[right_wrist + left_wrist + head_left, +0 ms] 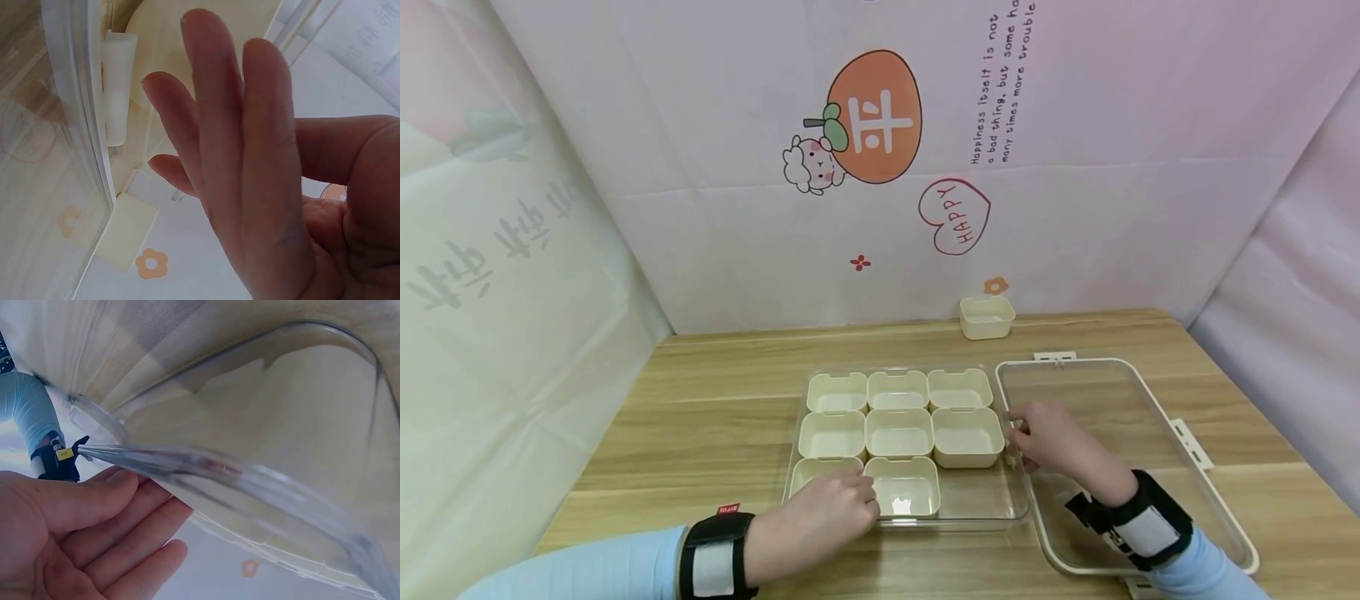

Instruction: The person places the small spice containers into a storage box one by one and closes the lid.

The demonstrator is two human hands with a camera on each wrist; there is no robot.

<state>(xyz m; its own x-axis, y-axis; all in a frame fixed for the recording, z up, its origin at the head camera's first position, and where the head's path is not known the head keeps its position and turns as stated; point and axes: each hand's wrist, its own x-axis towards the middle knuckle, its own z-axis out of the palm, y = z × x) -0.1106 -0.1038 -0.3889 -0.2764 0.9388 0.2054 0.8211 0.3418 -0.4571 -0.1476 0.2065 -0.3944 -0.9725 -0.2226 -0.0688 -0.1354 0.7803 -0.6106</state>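
A clear tray holds several cream boxes in three rows, two of them in the front row. My left hand is over the tray's front left, its fingertips by the adjoining rims of the two front boxes. In the left wrist view, the thumb and loosely bent fingers lie along the tray's clear rim, and the index fingertip is partly hidden. My right hand is at the tray's right wall, fingertips beside the middle-row right box. Its fingers are extended, with nothing between them.
A clear lid with a cream rim and white clips lies right of the tray, under my right forearm. One more cream box stands at the table's back edge, against the printed cloth.
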